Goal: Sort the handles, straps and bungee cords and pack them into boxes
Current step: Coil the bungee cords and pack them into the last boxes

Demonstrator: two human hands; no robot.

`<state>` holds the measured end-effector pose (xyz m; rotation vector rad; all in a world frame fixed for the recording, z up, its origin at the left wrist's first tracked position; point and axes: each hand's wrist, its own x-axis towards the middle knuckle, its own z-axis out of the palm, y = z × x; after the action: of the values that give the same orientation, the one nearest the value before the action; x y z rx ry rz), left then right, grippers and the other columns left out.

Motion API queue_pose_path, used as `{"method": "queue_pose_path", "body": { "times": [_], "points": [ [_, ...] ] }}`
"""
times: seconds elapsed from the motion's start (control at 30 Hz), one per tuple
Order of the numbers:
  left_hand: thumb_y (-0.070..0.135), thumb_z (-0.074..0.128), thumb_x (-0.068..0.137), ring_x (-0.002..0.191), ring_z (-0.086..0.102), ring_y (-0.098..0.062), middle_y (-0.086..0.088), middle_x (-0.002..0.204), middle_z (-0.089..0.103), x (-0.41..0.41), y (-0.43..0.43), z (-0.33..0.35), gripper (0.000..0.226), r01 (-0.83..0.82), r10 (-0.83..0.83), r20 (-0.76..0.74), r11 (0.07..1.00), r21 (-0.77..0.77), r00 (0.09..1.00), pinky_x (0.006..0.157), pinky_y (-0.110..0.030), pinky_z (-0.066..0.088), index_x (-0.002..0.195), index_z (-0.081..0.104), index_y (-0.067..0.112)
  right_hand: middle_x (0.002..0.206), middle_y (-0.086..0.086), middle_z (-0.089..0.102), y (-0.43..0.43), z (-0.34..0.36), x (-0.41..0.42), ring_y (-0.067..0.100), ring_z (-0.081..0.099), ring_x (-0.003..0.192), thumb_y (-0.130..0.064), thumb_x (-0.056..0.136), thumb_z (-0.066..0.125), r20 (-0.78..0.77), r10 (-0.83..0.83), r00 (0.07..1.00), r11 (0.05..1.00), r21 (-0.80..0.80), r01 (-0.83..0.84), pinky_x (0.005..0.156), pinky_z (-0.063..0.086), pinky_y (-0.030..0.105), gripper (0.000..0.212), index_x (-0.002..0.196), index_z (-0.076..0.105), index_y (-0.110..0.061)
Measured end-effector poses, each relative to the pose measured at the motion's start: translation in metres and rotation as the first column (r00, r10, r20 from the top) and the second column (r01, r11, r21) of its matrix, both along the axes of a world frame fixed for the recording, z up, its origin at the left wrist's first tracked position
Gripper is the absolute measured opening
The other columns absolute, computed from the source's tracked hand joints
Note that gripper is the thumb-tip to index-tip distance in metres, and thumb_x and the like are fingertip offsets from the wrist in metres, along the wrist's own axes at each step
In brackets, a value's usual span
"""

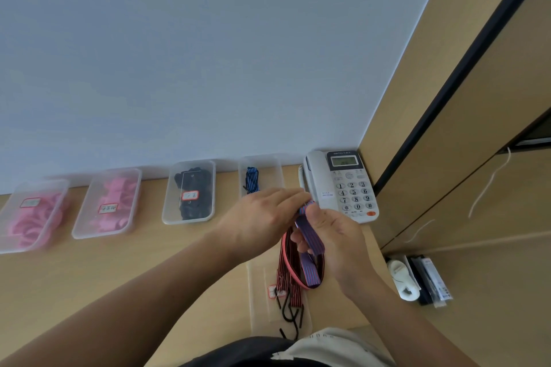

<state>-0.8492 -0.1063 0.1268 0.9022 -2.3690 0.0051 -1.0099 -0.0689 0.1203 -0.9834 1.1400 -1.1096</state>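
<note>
Between pinching fingers of left hand (262, 217) and right hand (338, 243), the blue-and-red striped bungee cord (310, 235) may spring loose if either grip slackens.

Box (188, 221) looking translucent matt plastic; bungee cord (311, 237) showing woven striped cloth — surface (143, 256) appearing smooth matt wood.

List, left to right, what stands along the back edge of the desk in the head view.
box of pink rings → second box of pink pieces → box of black pieces → box with a blue striped cord → telephone
</note>
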Motion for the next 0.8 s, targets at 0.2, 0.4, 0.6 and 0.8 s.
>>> {"method": "queue_pose_path", "body": {
  "times": [0.2, 0.4, 0.6, 0.8],
  "points": [
    [-0.001, 0.056, 0.087, 0.121, 0.060, -0.028, -0.015, 0.133, 0.060, 0.002, -0.001, -0.004, 0.042, 0.055, -0.056, 0.011, 0.994, 0.092, 0.998, 0.101, -0.033, 0.048, 0.129, 0.060, -0.001, 0.067, 0.008, 0.070, 0.000, -0.003, 0.001, 0.014, 0.061, 0.055, -0.039, 0.077, 0.063, 0.048, -0.015, 0.999, 1.000, -0.011, 0.016, 0.052, 0.048, 0.020, 0.033, 0.081, 0.067, -0.007],
    [0.017, 0.047, 0.091, 0.099, 0.061, -0.005, 0.004, 0.116, 0.069, -0.004, 0.003, 0.008, 0.047, 0.217, 0.291, -0.459, 0.596, 0.773, 0.839, 0.095, -0.017, 0.044, 0.138, 0.050, 0.024, 0.072, 0.008, 0.073, 0.001, -0.006, 0.000, 0.012, 0.064, 0.058, -0.020, 0.086, 0.061, 0.055, -0.031, 0.998, 0.997, -0.075, 0.035, 0.058, 0.052, 0.020, 0.016, 0.093, 0.067, -0.006],
    [0.003, 0.046, 0.100, 0.066, 0.062, -0.017, -0.011, 0.089, 0.069, -0.008, -0.002, 0.018, 0.018, 0.476, 0.448, -0.577, 0.327, 0.817, 0.683, 0.066, -0.026, 0.054, 0.112, 0.058, -0.003, 0.071, 0.009, 0.074, 0.001, -0.009, -0.001, 0.014, 0.065, 0.055, -0.007, 0.089, 0.059, 0.034, -0.039, 0.999, 0.993, -0.111, 0.043, 0.057, 0.054, 0.021, 0.007, 0.091, 0.066, -0.008],
    [0.006, 0.052, 0.098, 0.080, 0.067, -0.018, -0.011, 0.102, 0.073, -0.009, -0.005, 0.021, 0.020, 0.464, 0.470, -0.561, 0.315, 0.828, 0.681, 0.074, -0.034, 0.055, 0.114, 0.062, 0.001, 0.068, 0.010, 0.073, 0.001, -0.011, -0.006, 0.014, 0.062, 0.051, -0.031, 0.075, 0.067, -0.024, -0.048, 0.999, 0.993, -0.109, 0.046, 0.051, 0.052, 0.021, 0.018, 0.079, 0.068, -0.013]
  ]
}}
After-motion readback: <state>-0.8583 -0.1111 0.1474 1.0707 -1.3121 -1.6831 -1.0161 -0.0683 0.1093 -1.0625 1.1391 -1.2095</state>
